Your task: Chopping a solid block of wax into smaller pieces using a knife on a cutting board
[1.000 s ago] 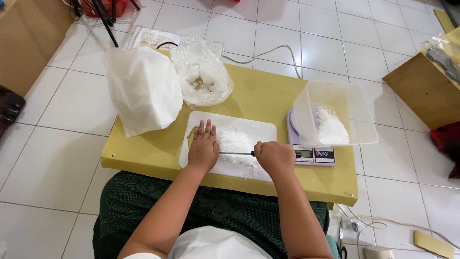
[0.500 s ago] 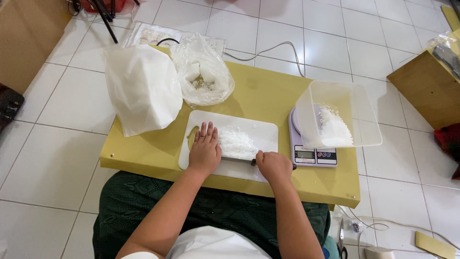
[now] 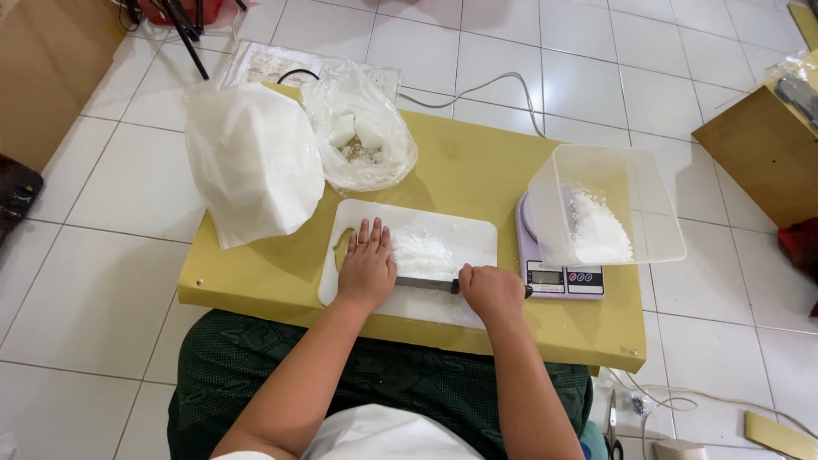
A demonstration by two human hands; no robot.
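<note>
White chopped pile (image 3: 422, 253) on cutting board (image 3: 460, 234). Right hand (image 3: 490, 291) fisted on knife (image 3: 424, 283), blade now drawn nearer than before; left hand (image 3: 366, 268) flat, fingers together, over spine. Scraping underway.

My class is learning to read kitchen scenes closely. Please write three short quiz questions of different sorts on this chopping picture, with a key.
1. True or false: the right hand grips a knife lying across the cutting board.
2. Where does the clear tub of white bits stand? A) on the floor B) on the scale C) on the board
3. Fill in: the left hand rests flat on the board, beside the white ____.

Key: 1 true; 2 B; 3 pile.
</note>
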